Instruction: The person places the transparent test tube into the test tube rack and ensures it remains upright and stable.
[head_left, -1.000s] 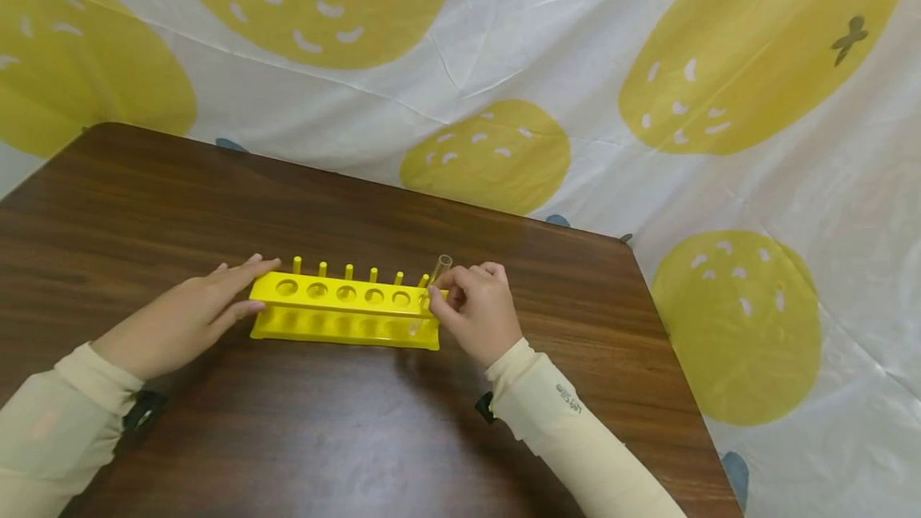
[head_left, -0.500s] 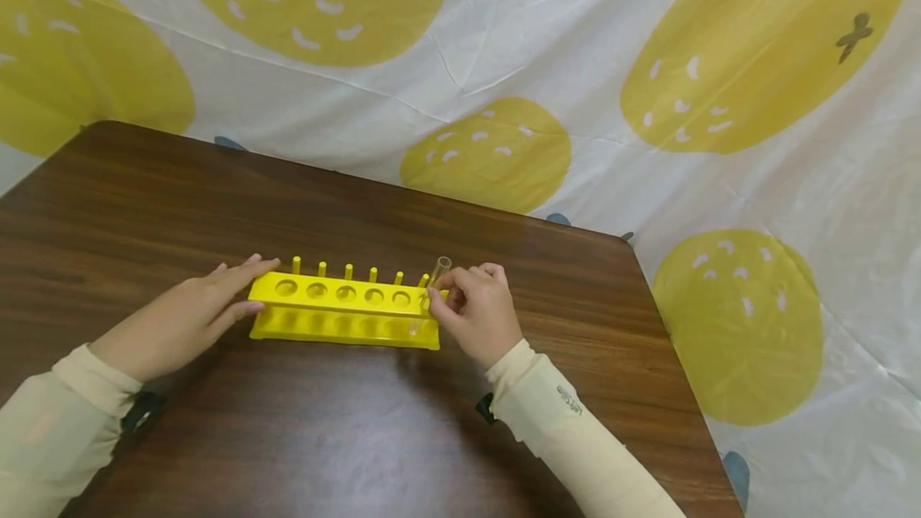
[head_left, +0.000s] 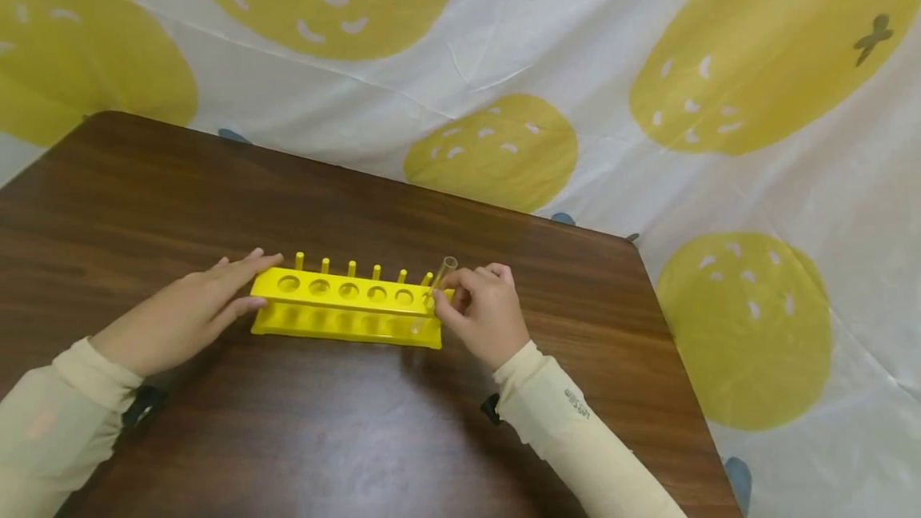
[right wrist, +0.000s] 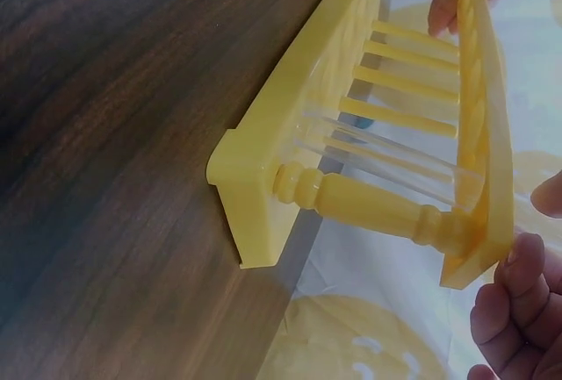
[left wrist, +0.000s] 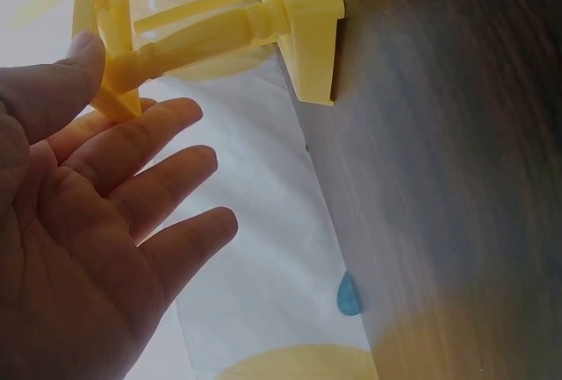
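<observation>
A yellow test tube rack (head_left: pixel 338 302) stands on the table, a row of round holes in its top and several pegs along the back. My left hand (head_left: pixel 176 314) holds the rack's left end, with the thumb at the front edge and the index finger behind; its other fingers (left wrist: pixel 176 191) extend free in the left wrist view. At the rack's right end, my right hand (head_left: pixel 485 310) pinches a clear glass test tube (head_left: pixel 448 266) between thumb and index finger. The tube (right wrist: pixel 395 165) passes through the end hole, leaning slightly, and its lower part reaches the rack's base.
The dark wood-grain table (head_left: pixel 324 438) extends around the rack on all sides. Behind it and to the right hangs a white cloth (head_left: pixel 604 182) printed with large yellow fruit. Pale sleeves cover both forearms, and a black strap (head_left: pixel 492 408) shows at the right wrist.
The head view has shifted slightly. Both hands, the rack and the test tube keep nearly the same places relative to one another.
</observation>
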Demonstrator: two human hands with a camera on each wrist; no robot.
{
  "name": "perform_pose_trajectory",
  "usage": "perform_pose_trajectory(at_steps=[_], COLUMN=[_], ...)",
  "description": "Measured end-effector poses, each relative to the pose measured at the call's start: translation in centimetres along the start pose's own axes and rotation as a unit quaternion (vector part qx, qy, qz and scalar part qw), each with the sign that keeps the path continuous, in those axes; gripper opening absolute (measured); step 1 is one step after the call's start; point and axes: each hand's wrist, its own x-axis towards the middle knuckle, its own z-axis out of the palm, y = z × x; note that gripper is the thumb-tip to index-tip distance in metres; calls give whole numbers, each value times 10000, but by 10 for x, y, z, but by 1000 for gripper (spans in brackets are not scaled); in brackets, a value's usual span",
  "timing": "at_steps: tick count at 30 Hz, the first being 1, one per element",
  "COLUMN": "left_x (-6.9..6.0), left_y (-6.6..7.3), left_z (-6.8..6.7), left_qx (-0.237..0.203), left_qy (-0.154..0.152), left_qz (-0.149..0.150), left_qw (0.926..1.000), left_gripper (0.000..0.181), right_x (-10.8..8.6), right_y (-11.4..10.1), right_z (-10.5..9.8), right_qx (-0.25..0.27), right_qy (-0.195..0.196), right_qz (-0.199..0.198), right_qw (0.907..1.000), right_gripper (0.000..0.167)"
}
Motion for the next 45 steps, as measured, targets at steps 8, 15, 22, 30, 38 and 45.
perform_pose_trajectory(at_steps=[8,15,22,30,38,45], left_x=[0,2,6,5,5,4], left_y=[0,0,-1,-1,-1,-2], left_z=[4,5,4,4,3,2], left_qx=[-54,-24,-24,-24,-29,-46], left_qy=[-110,-59,-28,-75,64,68], left_qz=[-75,-19,8,-28,116,93], left_qw=[9999,10000,10000,10000,9999,9999], left_gripper=[62,61,61,62,62,62], right_x=[-8,-5,-4,-10,-17,-21], right_y=[2,5,7,21,39,49], right_z=[-2,-2,-15,-34,-42,-48], right_qx=[-70,-107,-54,-3,-96,-205], right_qy=[-54,-45,-217,83,243,51], right_qz=[10,-120,-246,-227,182,565], right_qw=[10000,9999,9994,9997,9995,9982], right_gripper=[8,9,15,10,6,9])
